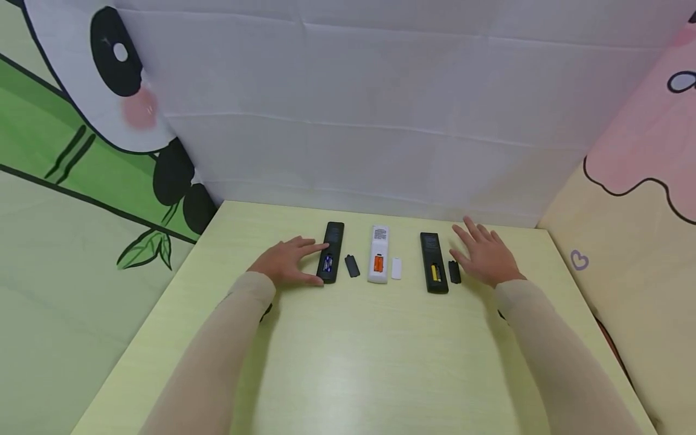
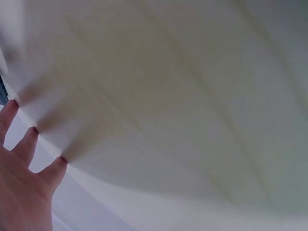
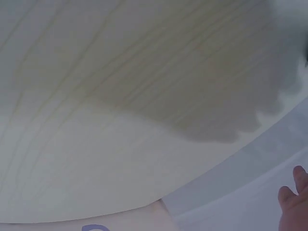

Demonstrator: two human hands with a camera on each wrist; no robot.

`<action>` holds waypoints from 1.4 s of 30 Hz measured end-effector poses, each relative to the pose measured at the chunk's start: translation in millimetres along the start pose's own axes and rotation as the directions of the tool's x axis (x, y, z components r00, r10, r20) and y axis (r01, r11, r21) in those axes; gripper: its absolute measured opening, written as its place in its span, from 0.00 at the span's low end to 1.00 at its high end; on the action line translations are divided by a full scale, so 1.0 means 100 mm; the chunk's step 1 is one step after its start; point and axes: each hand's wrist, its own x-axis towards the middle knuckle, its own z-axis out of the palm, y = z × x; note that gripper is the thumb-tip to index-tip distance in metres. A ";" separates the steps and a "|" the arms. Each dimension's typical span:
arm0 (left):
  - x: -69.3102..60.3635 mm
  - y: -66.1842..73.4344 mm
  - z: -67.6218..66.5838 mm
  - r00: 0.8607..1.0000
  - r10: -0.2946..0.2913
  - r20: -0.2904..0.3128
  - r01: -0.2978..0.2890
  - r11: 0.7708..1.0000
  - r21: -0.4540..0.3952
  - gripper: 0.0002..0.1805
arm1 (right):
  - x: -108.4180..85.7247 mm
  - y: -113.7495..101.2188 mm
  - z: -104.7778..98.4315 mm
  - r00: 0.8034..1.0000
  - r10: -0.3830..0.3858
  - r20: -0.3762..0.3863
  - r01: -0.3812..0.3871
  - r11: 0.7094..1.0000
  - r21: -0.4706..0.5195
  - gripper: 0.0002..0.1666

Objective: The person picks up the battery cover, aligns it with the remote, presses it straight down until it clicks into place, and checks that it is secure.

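In the head view a black remote control (image 1: 335, 237) lies face down at the left, dark blue batteries (image 1: 328, 263) showing in its uncovered compartment. My left hand (image 1: 285, 261) is spread beside it, index fingertip and thumb at its left edge; whether they press it I cannot tell. Right of that remote lies a black battery cover (image 1: 352, 266). A white remote (image 1: 379, 241) with orange batteries (image 1: 378, 263) has a white cover (image 1: 396, 268) alongside. Another black remote (image 1: 430, 246) shows yellow batteries (image 1: 436, 272). My right hand (image 1: 486, 254), fingers spread, hovers near its black cover (image 1: 454, 272), holding nothing.
Everything lies on a pale wooden table (image 1: 326, 362) toward its far edge. A white cloth wall (image 1: 353, 151) stands behind, with printed cloth panels at the left (image 1: 54, 272) and right (image 1: 641, 272). Both wrist views mostly show tabletop and shadow.
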 end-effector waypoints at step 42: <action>0.01 0.05 0.04 1.000 -0.022 -0.016 0.021 0.999 -0.039 0.62 | 0.53 -0.86 0.11 0.999 -0.039 -0.022 0.044 0.949 0.312 0.33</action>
